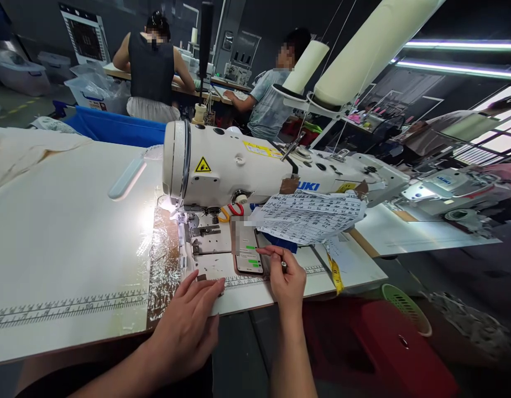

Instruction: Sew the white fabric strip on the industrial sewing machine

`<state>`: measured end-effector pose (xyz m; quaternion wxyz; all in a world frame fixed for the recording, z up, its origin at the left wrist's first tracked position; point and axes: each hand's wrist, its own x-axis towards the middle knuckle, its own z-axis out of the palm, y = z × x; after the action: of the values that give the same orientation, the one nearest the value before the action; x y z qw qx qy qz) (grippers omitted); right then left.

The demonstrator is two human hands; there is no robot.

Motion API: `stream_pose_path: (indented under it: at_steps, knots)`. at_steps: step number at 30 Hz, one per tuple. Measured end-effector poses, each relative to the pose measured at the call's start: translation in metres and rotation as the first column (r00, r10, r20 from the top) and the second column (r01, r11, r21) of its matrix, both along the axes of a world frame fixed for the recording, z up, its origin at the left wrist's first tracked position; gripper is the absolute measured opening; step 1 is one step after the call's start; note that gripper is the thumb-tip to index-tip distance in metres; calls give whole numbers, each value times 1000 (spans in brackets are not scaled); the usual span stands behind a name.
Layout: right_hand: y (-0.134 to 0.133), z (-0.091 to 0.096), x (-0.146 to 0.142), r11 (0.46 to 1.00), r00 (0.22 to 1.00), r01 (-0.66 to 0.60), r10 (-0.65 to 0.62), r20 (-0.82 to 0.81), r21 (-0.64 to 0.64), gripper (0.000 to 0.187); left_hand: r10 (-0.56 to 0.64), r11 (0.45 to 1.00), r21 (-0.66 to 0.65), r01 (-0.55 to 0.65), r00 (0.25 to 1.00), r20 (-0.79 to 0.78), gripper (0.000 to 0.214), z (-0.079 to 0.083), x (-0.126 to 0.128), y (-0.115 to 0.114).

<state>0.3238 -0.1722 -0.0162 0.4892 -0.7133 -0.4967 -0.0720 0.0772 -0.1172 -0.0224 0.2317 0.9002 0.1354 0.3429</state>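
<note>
A phone (249, 255) with a chat on its lit screen lies on the sewing machine (222, 160) bed, below the machine arm. Beside it, my right hand (287, 275) is closed around a slim dark pen-like thing (284, 267), its index finger stretched to the screen's right edge. My left hand (195, 315) rests at the table's front edge, fingers extended and nothing seen in it. Just beyond those fingers are the presser foot area and a printed ruler strip (239, 282). A sheet of handwritten figures (311, 216) hangs from the machine arm.
The white worktable (73, 232) extends left, with pale fabric (27, 155) at its far side. A yellow tape measure (335, 273) hangs over the right edge. Below stand a red stool-like object (388, 342) and a green basket (406, 309). Large thread cones (363, 50) rise behind; two people sit beyond.
</note>
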Motion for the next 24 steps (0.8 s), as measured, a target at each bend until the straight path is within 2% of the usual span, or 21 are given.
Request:
stream_pose_path:
  at_steps: [24]
  knots:
    - [0,1,0,1000,1000,12,-13,-25,-22,21,-1,1000,12,1,1000,4,50,1,0,0]
